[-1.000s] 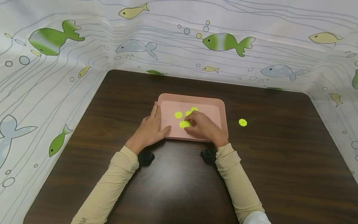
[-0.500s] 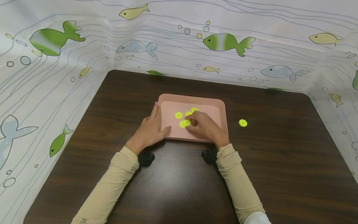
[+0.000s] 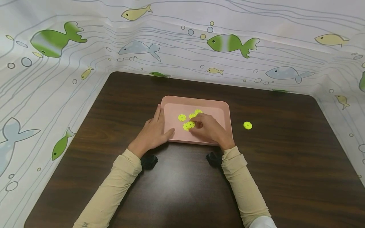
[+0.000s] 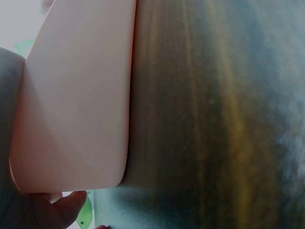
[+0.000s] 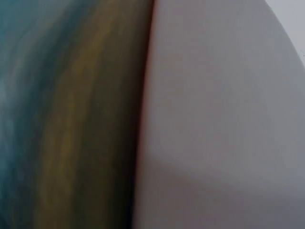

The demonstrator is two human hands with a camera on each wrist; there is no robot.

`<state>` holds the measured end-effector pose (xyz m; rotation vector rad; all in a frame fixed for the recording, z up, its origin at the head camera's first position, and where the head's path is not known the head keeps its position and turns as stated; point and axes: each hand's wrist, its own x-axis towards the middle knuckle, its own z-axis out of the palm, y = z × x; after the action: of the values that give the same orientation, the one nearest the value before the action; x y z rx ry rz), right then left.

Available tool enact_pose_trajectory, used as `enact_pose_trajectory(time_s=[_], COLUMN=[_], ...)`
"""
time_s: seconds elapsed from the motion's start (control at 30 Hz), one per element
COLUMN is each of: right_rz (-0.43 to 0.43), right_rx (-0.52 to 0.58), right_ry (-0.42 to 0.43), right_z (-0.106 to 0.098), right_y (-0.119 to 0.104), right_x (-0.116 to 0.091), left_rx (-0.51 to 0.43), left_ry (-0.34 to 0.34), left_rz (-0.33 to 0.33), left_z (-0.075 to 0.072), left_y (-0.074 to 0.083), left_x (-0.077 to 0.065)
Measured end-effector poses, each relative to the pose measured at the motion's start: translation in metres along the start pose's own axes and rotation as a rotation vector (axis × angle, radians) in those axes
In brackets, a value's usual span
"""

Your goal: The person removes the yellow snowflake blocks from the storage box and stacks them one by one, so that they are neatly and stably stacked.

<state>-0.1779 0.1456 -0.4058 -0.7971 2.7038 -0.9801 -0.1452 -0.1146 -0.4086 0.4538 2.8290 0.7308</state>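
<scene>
A shallow pink tray (image 3: 176, 136) lies on the table. My left hand (image 3: 151, 133) holds its left side, fingers along the outer wall and thumb over the near-left rim; the left wrist view shows the tray's wall (image 4: 81, 105) and a fingertip past its corner. Over the tray, my right hand (image 3: 209, 128) pinches a yellow notched disc (image 3: 190, 124) between thumb and index finger, overlapping another yellow disc (image 3: 186, 127). A separate disc (image 3: 182, 117) lies farther left. Two more, one being a disc (image 3: 198, 111) behind my fingers, are partly covered.
One yellow disc (image 3: 247, 125) lies on the dark wooden table (image 3: 285, 152), right of the tray. Dark wrist devices (image 3: 149, 161) sit under both forearms. A white fish-printed curtain (image 3: 182, 57) surrounds the table's back and sides.
Between the oldest frame and the middle one, the pinched disc shifts slightly and shows more clearly beside its neighbour. Since then both hands stay almost still. The left hand keeps its place on the tray.
</scene>
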Motion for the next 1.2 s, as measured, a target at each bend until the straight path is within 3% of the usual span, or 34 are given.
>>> enact_pose_trajectory(time_s=[0.37, 0.8, 1.2], right_rz=[0.01, 0.107, 0.27], right_rx=[-0.027, -0.037, -0.068], right_ry=[0.171, 0.376, 0.424], right_z=[-0.034, -0.073, -0.095], right_y=[0.022, 0.06, 0.092], right_x=[-0.023, -0.068, -0.112], left_rx=[-0.004, -0.009, -0.009], left_ry=[0.005, 0.007, -0.003], left_rz=[0.009, -0.004, -0.006], left_z=[0.0, 0.002, 0.0], left_y=[0.001, 0.0, 0.002], left_x=[0.0, -0.001, 0.0])
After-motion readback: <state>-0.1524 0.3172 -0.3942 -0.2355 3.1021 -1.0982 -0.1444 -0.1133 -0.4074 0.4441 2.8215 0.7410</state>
